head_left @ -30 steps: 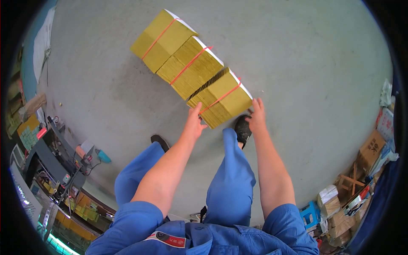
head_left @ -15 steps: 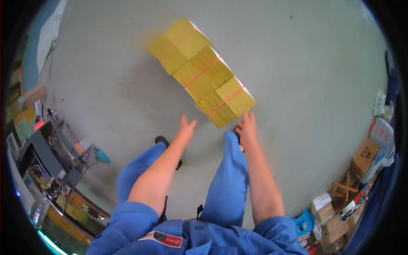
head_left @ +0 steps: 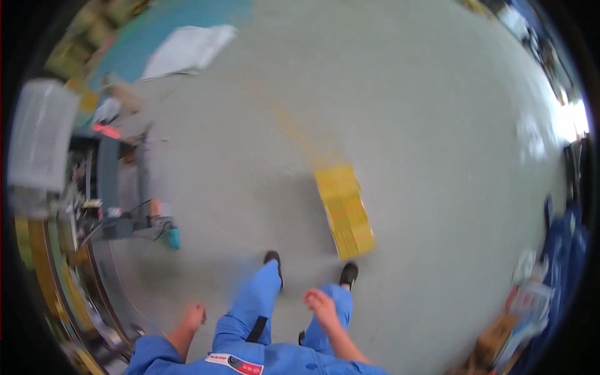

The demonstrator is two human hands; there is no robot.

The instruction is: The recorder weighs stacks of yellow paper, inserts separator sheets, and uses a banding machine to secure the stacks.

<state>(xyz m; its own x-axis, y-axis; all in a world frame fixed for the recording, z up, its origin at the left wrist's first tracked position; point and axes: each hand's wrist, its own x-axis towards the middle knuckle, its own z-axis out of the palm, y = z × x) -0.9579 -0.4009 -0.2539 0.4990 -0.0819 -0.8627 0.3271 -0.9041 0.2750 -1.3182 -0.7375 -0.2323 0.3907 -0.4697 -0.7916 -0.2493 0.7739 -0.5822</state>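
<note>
A long block of yellow stacked sheets (head_left: 345,212), in several bundles end to end, stands ahead of my right shoe (head_left: 349,274). Motion blurs its surface, and a faint yellow smear trails from its far end. My right hand (head_left: 320,304) is in front of my right thigh, fingers loosely bent and apart, with nothing in them. Off to the left of my left leg, my left hand (head_left: 196,317) hangs empty, its fingers slightly curled and a little blurred. Both hands are clear of the yellow sheets.
Grey floor (head_left: 437,187) surrounds me. Left of me stands a dark-framed machine (head_left: 109,181) with a teal bottle-like object (head_left: 173,237) beside it. A white sheet (head_left: 190,50) lies far left. Cartons (head_left: 497,334) and blue fabric (head_left: 559,244) line the right side.
My hands have drawn back from beside the yellow bundles toward my body. The bundles now look smaller, lower and further right in view. The view has turned, and my legs stand straighter.
</note>
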